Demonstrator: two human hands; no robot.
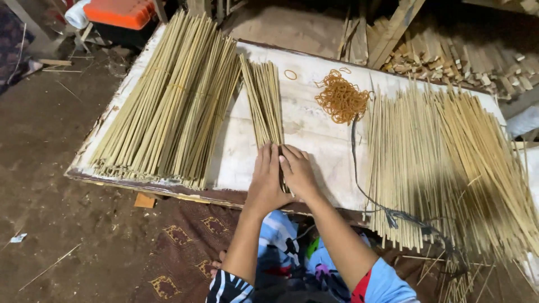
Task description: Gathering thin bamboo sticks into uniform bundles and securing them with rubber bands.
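Observation:
A small bundle of thin bamboo sticks (264, 98) lies lengthwise on the white board (314, 140), its near end under my hands. My left hand (265, 178) presses on the left side of that end, fingers together and flat. My right hand (296, 171) rests against the right side, fingers curled over the sticks. Both hands touch each other around the bundle's near end, which they hide.
A large tied heap of bamboo sticks (168, 101) lies at the left of the board, a loose spread of sticks (449, 163) at the right. A pile of orange rubber bands (341, 100) sits at the back. A dark cord (387, 210) runs off the front edge. Wood scraps (449, 50) behind.

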